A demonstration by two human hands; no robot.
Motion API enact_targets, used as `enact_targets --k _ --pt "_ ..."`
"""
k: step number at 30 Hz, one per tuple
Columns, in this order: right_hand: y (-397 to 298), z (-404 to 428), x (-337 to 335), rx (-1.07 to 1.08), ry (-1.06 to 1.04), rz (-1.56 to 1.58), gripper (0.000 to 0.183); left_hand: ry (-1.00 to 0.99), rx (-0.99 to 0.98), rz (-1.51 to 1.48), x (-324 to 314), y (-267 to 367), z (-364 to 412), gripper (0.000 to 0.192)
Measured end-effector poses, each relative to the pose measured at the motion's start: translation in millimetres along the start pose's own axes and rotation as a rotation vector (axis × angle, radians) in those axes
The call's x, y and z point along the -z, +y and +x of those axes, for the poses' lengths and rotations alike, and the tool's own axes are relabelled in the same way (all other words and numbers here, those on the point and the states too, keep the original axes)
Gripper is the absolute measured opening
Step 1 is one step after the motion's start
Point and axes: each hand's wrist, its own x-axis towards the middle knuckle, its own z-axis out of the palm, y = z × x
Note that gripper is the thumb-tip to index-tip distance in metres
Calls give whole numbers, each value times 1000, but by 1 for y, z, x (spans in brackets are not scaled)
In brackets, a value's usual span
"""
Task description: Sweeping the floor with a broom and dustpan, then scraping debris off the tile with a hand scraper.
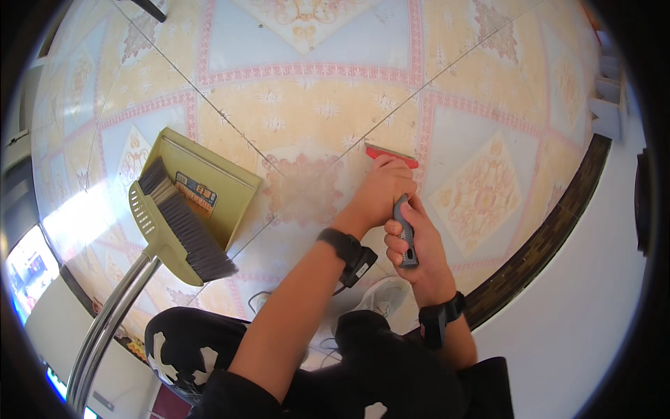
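Note:
A floor scraper with a red head [391,155] and a grey handle [406,235] is held in both hands. My left hand [384,183] grips it close to the head, its fingers wrapped over the upper shaft. Lower down, my right hand [424,241] is closed around the grey handle. The scraper's blade edge lies at the patterned tile floor [324,110], near a diagonal tile joint; whether it presses on the tile cannot be told. Small dark marks show on the joint beside the blade. Both wrists wear black bands with small boxes.
A green dustpan [243,180] and a broom with dark bristles [193,235] stand to the left, their metal handles [112,309] running toward the lower left. A dark baseboard [544,246] edges the white wall [565,324] on the right. A white shoe [384,296] shows below my hands.

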Motion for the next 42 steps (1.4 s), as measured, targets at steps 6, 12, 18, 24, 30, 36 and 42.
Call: enact_targets --k 6,12,18,24,30,36,42 --pt "-2 2 -3 -20 -11 -12 32 23 10 -7 -1 -5 -2 6" --pt "-20 15 -9 -18 -38 -65 20 119 2 -27 8 -7 18 9" --pt "-17 8 4 -89 -52 -44 18 188 -17 39 -10 -9 9 14" --pt "-8 -3 6 -100 -32 -43 18 147 -3 -17 -9 4 -8 15" --pt "0 -9 7 -110 33 -93 18 97 75 -37 -9 14 -14 16" --pt "-11 2 6 -103 -46 -76 19 106 62 0 9 4 11 16" --pt "-14 4 -5 -87 -47 -97 18 170 64 -54 7 1 3 16"
